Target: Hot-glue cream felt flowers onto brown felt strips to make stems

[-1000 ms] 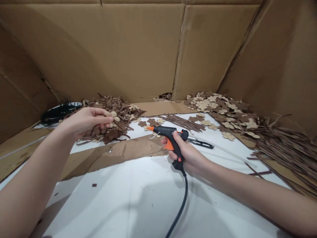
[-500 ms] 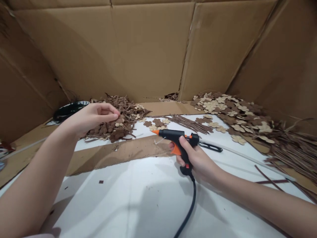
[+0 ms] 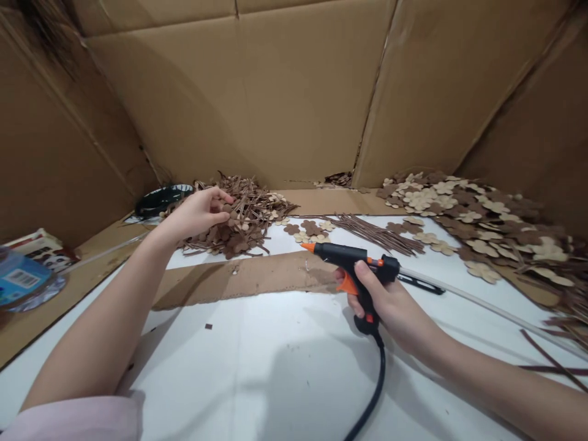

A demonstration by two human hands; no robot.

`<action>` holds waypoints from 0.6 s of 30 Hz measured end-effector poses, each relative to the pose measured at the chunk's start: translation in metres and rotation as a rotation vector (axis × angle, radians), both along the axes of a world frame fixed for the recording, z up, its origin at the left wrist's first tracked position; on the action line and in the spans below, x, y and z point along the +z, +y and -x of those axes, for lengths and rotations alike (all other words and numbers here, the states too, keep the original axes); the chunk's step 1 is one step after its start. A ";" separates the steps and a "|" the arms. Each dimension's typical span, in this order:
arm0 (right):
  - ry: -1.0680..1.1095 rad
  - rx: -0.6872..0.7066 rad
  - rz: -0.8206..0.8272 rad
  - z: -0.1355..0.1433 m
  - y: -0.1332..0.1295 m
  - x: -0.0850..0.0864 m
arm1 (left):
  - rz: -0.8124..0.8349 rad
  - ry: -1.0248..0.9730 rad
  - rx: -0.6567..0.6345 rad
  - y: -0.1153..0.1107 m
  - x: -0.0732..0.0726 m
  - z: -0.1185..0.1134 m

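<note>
My right hand (image 3: 383,294) grips a black glue gun (image 3: 342,254) with an orange nozzle and trigger, its nozzle pointing left above a brown cardboard strip (image 3: 271,275). A clear glue stick (image 3: 473,300) sticks out of the gun's back. At the left, my left hand (image 3: 202,214) is over a pile of brown strips and small flower pieces (image 3: 248,202). Its thumb and forefinger are close around a small brown piece (image 3: 232,212) at the pile. Several flat brown and cream flowers (image 3: 310,229) lie between the pile and the gun.
Flower cutouts (image 3: 459,202) heap up at the right rear, near a bundle of brown strips (image 3: 376,231). A dark dish (image 3: 160,199) stands back left; a blue-labelled bottle (image 3: 22,278) and a printed packet (image 3: 43,248) lie far left. Cardboard walls (image 3: 275,92) surround the white board (image 3: 220,367).
The view has swung left, bringing the bottle and packet into sight. My left thumb and forefinger are slightly further apart at the pile. The glue gun remains in my right hand.
</note>
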State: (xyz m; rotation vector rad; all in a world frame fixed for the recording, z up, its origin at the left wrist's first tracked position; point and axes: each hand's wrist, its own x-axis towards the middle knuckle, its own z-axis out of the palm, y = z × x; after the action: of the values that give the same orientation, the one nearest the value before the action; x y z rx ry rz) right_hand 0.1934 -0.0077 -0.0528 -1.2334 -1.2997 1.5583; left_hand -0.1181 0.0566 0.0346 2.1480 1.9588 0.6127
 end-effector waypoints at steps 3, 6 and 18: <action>0.002 -0.017 0.009 0.000 -0.001 0.001 | -0.138 0.062 0.081 0.007 -0.006 0.009; 0.020 -0.034 0.006 0.000 -0.001 0.003 | -0.186 0.083 0.143 0.012 -0.011 0.020; -0.018 -0.074 -0.059 -0.001 -0.002 0.008 | -0.139 0.183 0.155 0.049 0.015 0.022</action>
State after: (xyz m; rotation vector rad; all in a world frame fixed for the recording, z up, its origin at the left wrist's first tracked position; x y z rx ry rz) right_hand 0.1948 -0.0098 -0.0451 -1.2471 -1.2876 1.4506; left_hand -0.1396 0.1053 0.0492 2.2175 2.2586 0.6124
